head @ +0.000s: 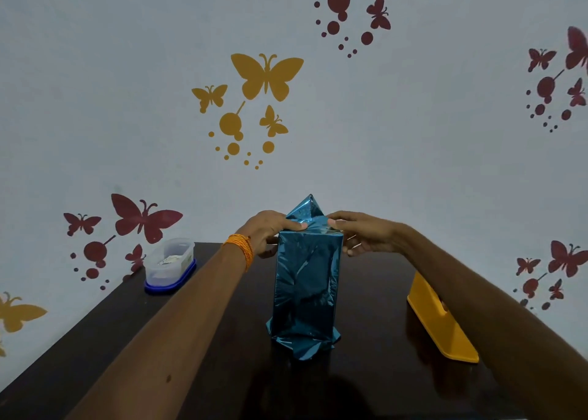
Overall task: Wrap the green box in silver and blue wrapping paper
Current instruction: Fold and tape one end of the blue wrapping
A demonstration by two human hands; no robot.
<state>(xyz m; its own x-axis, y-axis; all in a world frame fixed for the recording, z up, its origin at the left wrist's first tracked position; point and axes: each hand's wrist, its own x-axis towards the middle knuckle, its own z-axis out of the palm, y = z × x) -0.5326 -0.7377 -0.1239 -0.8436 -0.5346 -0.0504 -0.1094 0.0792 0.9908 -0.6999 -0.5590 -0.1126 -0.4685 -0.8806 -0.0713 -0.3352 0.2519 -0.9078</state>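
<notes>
The box stands upright on the dark table (366,372), fully covered by shiny blue wrapping paper (305,286); no green shows. A pointed paper flap (309,208) sticks up at its far top end. My left hand (270,230) grips the top left corner, thumb pressing the paper down. My right hand (359,232) holds the top right corner, fingertips on the folded paper. Loose paper flares out at the bottom end (302,345) on the table.
A clear plastic container with a blue lid (170,267) sits upside down at the table's back left. A yellow tape dispenser (442,324) lies at the right, under my right forearm. The butterfly-decorated wall stands just behind the table.
</notes>
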